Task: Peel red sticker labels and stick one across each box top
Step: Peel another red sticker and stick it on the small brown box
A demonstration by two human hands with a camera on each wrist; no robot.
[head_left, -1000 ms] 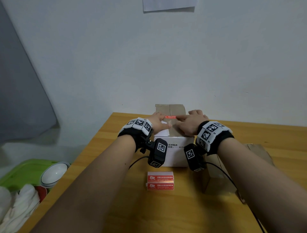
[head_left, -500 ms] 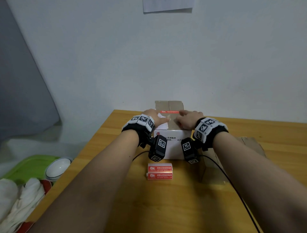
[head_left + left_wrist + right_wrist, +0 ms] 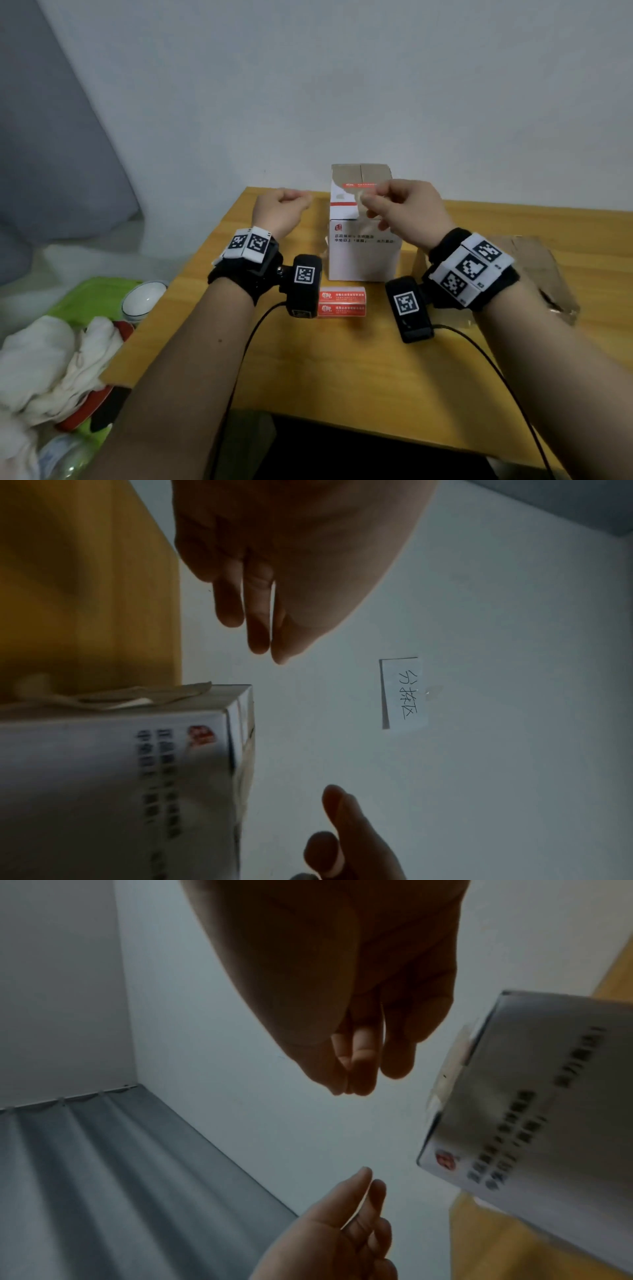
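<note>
A white box (image 3: 363,246) stands at the back middle of the wooden table (image 3: 342,370), with a red sticker (image 3: 359,185) lying across its brown top flaps. My left hand (image 3: 303,201) hovers left of the box, loosely curled and holding nothing; in the left wrist view its fingers (image 3: 255,620) hang relaxed beside the box (image 3: 120,777). My right hand (image 3: 368,202) floats just in front of the box top, thumb near the fingertips (image 3: 356,1074), with nothing between them. A sheet of red stickers (image 3: 342,302) lies in front of the box.
A brown cardboard box (image 3: 534,270) sits at the right behind my right wrist. Left of the table is a green tray (image 3: 85,298) with a white bowl (image 3: 144,298) and white cloths (image 3: 51,359). A wall rises right behind the table.
Both hands have lifted off the box top and drawn back. The left hand moved out to the left. The red sticker stays on the box top.
</note>
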